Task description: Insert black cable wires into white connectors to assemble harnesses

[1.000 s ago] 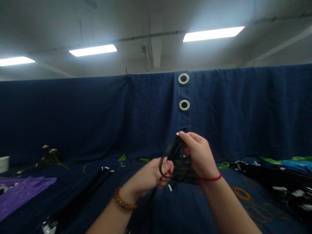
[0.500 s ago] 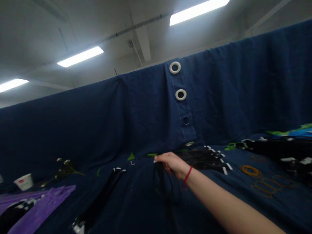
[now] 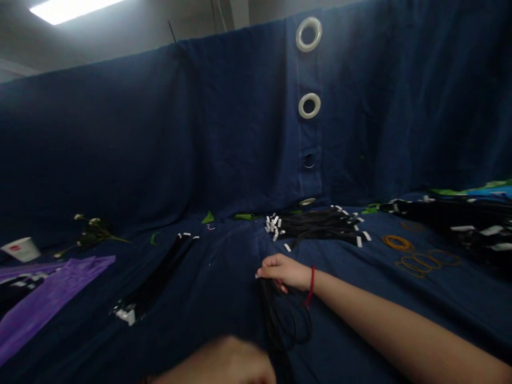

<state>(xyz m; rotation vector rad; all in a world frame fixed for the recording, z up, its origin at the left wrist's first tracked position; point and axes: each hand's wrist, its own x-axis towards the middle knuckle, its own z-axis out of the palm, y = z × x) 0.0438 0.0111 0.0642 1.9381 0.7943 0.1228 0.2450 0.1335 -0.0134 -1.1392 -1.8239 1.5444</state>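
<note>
My right hand (image 3: 284, 271) lies low over the blue cloth, shut on a loop of thin black cords (image 3: 285, 320) that hang down from it. A red string circles its wrist. My left hand (image 3: 224, 362) shows blurred at the bottom edge of the view, apart from the cords, and its fingers are hidden. Further off, beyond my right hand, lies a pile of black cords with small white tags (image 3: 320, 226).
Dark blue cloth (image 3: 208, 298) covers the table and a curtain with white grommets (image 3: 308, 105) stands behind it. A black cord bundle (image 3: 156, 277), orange rubber bands (image 3: 398, 243), a purple sheet (image 3: 52, 298), a white cup (image 3: 20, 249) and a black heap (image 3: 452, 221) lie about.
My hands have come apart: the left has dropped away from the cords to the bottom edge. The right has lowered the cords toward the cloth, and the view has tilted down, showing the tagged pile.
</note>
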